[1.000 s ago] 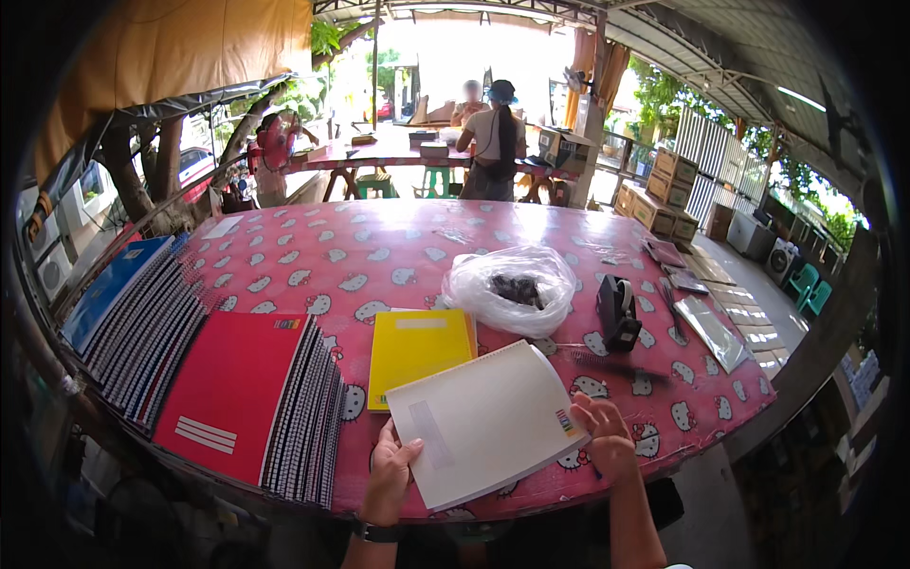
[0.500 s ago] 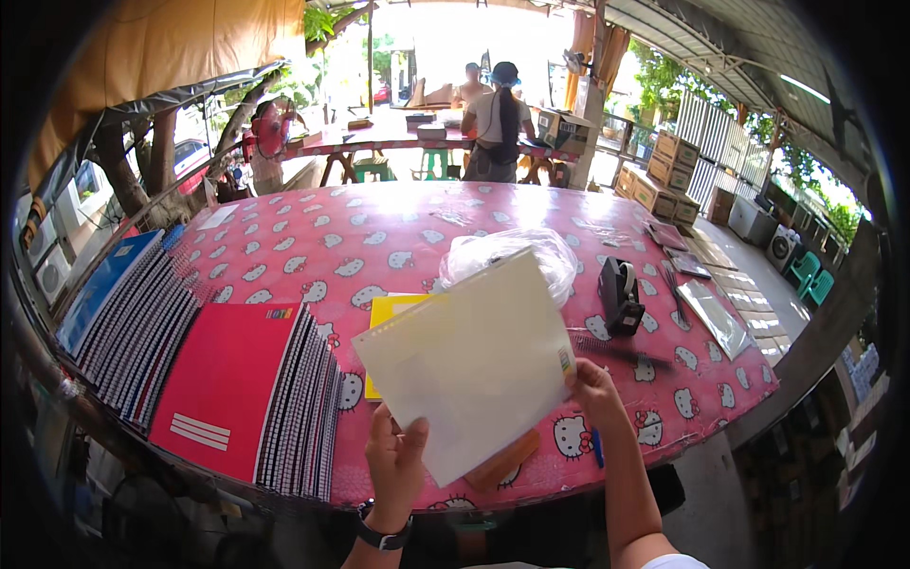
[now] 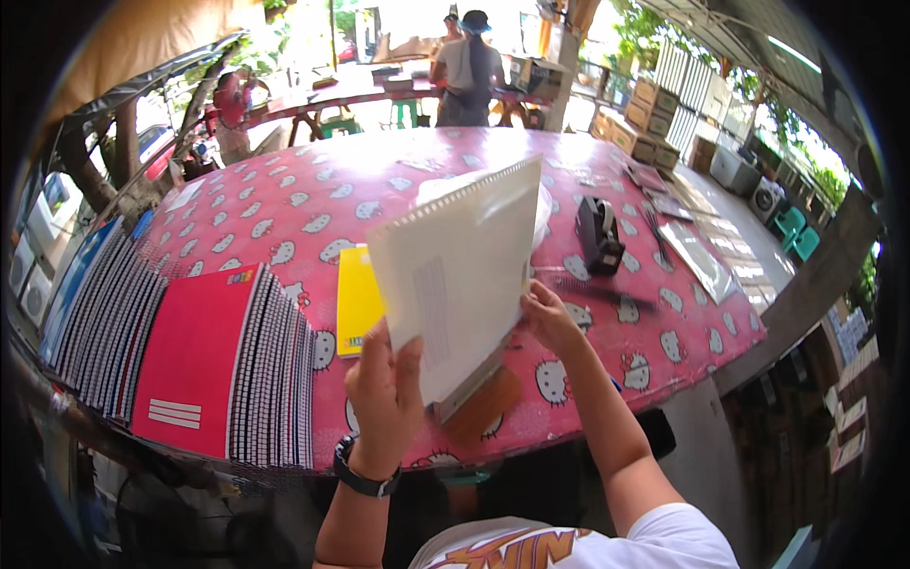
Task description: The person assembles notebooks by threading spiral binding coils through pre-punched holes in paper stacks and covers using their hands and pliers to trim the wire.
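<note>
A pale, unbound notebook sheaf (image 3: 460, 275) with a row of punched holes along its upper edge is tilted up over the table. My left hand (image 3: 387, 394), wearing a black watch, grips its lower left edge between thumb and fingers. At the right edge, my right hand (image 3: 545, 313) pinches it. Below the sheaf, partly covered, lies a brown wooden piece (image 3: 482, 406) with a metal-looking edge. A yellow notebook (image 3: 357, 302) rests just behind my left hand, partly hidden. To the right stands a black tape dispenser (image 3: 599, 237), with a dark spiral coil (image 3: 607, 290) before it.
A stack of spiral notebooks with a red cover (image 3: 194, 356) stands at left, beside another with a blue cover (image 3: 81, 270). Clear plastic (image 3: 700, 261) lies near the right edge of the pink table (image 3: 256, 209). People work at a far table; cardboard boxes (image 3: 652, 109) are stacked beyond.
The sheaf has swung from lying nearly flat to a steeper tilt, showing a faint printed patch. My view has shifted, and both hands still hold the sheaf.
</note>
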